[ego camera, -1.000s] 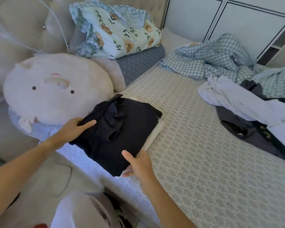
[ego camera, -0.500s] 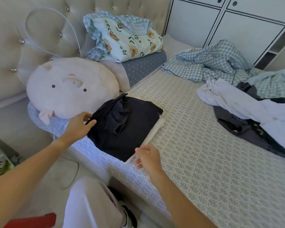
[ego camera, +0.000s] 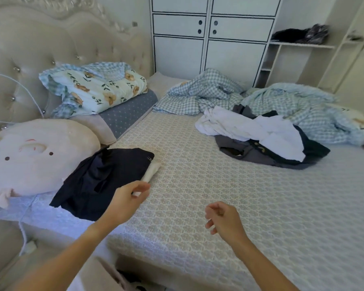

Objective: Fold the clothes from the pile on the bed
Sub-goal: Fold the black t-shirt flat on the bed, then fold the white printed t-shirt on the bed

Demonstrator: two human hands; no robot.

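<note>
Both hands empty and hovering above the bed [ego camera: 229, 196]: left hand [ego camera: 127, 201] loosely curled, fingers half bent, just over the near corner of the folded stack; right hand [ego camera: 223, 219] likewise relaxed and part-open, holding nothing, well apart from any cloth. Folded dark navy garment [ego camera: 105, 181] lying flat near the bed's left edge, on top of a folded cream garment [ego camera: 150, 172] whose rolled edge peeks out at the right side; one side touching the pig-face cushion [ego camera: 29, 156]. Unfolded pile [ego camera: 261, 135] lying farther up the bed to the right: a crumpled white shirt [ego camera: 235, 124] on top, a grey garment [ego camera: 246, 153] and something dark navy beneath, all tangled and overlapping, pressed against the blue checked quilt [ego camera: 292, 110] behind. Judged as light, soft, limp fabric throughout: no stiffness, no fragility, likely to drape and sag wherever unsupported, and apt to drag its neighbours along if pulled from low down. Best taken from the top layer, probably the white shirt, pinched at two separated points along a seam, shoulder line or hem, then lifted clear and shaken out before laying flat on the open stretch of mattress between pile and stack. Collar and sleeves not distinguishable in the crumple.
</note>
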